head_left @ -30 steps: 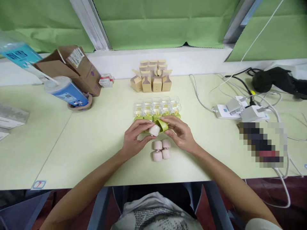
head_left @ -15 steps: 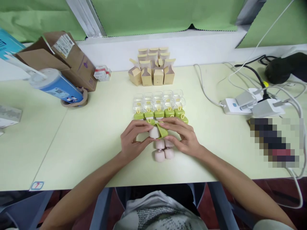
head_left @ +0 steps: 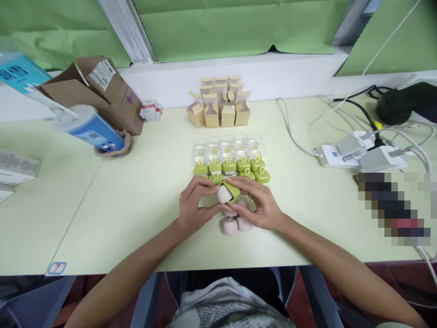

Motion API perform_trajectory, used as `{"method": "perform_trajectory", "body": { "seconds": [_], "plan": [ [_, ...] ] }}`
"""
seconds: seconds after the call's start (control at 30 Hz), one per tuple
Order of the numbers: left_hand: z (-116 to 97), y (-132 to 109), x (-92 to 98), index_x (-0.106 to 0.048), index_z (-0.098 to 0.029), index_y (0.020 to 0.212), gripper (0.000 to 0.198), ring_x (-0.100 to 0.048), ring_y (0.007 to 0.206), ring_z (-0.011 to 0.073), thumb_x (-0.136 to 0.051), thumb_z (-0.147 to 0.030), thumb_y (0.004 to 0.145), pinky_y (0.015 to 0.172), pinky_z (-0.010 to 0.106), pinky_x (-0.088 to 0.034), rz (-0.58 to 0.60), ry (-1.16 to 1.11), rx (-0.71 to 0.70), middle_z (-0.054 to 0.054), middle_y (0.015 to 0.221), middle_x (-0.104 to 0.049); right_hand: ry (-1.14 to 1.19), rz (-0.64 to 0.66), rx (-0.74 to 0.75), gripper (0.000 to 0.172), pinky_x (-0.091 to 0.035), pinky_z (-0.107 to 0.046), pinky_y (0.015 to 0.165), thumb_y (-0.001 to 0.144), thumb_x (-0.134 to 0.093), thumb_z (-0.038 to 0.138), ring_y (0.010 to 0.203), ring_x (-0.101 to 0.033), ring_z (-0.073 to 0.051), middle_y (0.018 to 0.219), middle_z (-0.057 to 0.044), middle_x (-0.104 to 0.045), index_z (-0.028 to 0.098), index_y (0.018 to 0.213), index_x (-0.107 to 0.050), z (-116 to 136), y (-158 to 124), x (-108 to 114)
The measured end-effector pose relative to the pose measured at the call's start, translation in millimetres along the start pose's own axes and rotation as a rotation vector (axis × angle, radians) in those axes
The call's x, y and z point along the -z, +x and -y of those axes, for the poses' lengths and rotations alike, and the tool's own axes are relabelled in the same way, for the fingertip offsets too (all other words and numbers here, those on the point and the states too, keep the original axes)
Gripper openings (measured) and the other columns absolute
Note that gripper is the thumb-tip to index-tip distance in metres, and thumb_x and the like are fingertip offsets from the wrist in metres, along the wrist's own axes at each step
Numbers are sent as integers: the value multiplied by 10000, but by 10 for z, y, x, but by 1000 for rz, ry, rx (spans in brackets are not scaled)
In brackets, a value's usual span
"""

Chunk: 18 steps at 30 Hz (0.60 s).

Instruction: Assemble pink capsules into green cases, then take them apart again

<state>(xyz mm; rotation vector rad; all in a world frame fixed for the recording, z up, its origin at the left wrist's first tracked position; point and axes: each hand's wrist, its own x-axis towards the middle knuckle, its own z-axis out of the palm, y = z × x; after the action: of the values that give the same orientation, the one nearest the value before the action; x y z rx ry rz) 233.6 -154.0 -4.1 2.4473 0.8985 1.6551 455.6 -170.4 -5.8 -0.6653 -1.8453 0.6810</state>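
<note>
Between my hands is a small pale rounded case (head_left: 224,194), tilted and partly inside a green cover (head_left: 235,190). My left hand (head_left: 194,202) pinches the pale case at its left side, fingertips above and thumb below. From the other side, my right hand (head_left: 264,205) grips the green cover between thumb and fingers. Just below the hands stand several pale pink rounded cases (head_left: 230,226), partly hidden by my right hand. Beyond the fingers sit rows of green-covered cases (head_left: 229,166) with yellow loops, some overlapped by my fingers.
Clear plastic shells (head_left: 228,143) lie behind the green-covered cases. Open beige cartons (head_left: 227,116) stand by the wall. To the left are a brown cardboard box (head_left: 119,98) and a blue tub (head_left: 97,134); to the right, a power strip (head_left: 332,155) with cables and a pixelated dark object (head_left: 389,200).
The pale case and green cover have tilted further in my hands, the cover turning to the upper right. The whole view has shifted slightly.
</note>
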Motion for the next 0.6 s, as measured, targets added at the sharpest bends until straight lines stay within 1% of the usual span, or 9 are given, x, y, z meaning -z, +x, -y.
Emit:
{"method": "perform_trajectory", "body": {
  "seconds": [0.1, 0.17, 0.23, 0.33, 0.4, 0.47, 0.53, 0.6],
  "plan": [
    [-8, 5, -1, -636, -255, 1178, 409, -689, 869, 182, -788, -565, 959, 711, 319, -619, 26, 10, -23, 30, 975, -640, 32, -1, -27, 637, -673, -503, 1002, 965, -803, 292, 1322, -710, -309, 1426, -81, -753, 408, 1563, -615, 10, 10, -1],
    [-21, 3, 2, -656, -277, 1257, 392, -667, 893, 179, -765, -538, 987, 724, 313, -625, 52, -1, -53, 35, 1005, -604, 59, -13, -45, 604, -688, -478, 942, 958, -805, 287, 1306, -701, -308, 1389, -92, -747, 403, 1528, -642, 15, 0, -3],
    [-35, 3, 12, -673, -289, 1322, 361, -644, 936, 183, -751, -467, 1018, 747, 308, -631, 95, -7, -84, 47, 1042, -574, 113, -34, -65, 567, -692, -462, 921, 964, -787, 280, 1283, -700, -302, 1350, -106, -739, 384, 1504, -650, 17, -22, -15],
    [-52, 12, 31, -691, -241, 1347, 321, -634, 1082, 221, -720, -342, 1044, 835, 345, -658, 147, -19, -122, 104, 1163, -586, 243, -66, -87, 465, -702, -437, 888, 992, -743, 262, 1301, -703, -297, 1365, -121, -720, 374, 1433, -645, 13, -64, -43],
    [-61, 23, 34, -697, -196, 1337, 335, -642, 1174, 249, -745, -271, 1014, 857, 357, -675, 126, -52, -137, 148, 1261, -609, 291, -46, -92, 357, -706, -397, 806, 1013, -706, 241, 1346, -690, -300, 1392, -129, -712, 364, 1343, -651, 11, -81, -52],
    [-72, 39, 24, -691, -178, 1341, 385, -675, 1211, 267, -785, -225, 970, 870, 373, -693, 83, -79, -156, 169, 1311, -644, 286, -11, -81, 280, -698, -370, 742, 1022, -683, 215, 1394, -664, -312, 1416, -140, -704, 344, 1270, -662, 13, -83, -47],
    [-92, 58, 4, -680, -200, 1351, 422, -721, 1198, 268, -796, -196, 945, 907, 409, -704, 47, -80, -171, 152, 1301, -692, 273, 10, -66, 270, -695, -370, 722, 1019, -678, 191, 1437, -634, -329, 1472, -147, -675, 331, 1250, -675, 19, -76, -33],
    [-118, 70, -21, -680, -207, 1336, 432, -753, 1170, 270, -805, -176, 923, 944, 448, -707, 16, -72, -177, 136, 1260, -728, 274, 10, -46, 299, -693, -376, 716, 1009, -683, 171, 1453, -623, -342, 1532, -148, -641, 329, 1263, -686, 24, -66, -22]
  ]
}}
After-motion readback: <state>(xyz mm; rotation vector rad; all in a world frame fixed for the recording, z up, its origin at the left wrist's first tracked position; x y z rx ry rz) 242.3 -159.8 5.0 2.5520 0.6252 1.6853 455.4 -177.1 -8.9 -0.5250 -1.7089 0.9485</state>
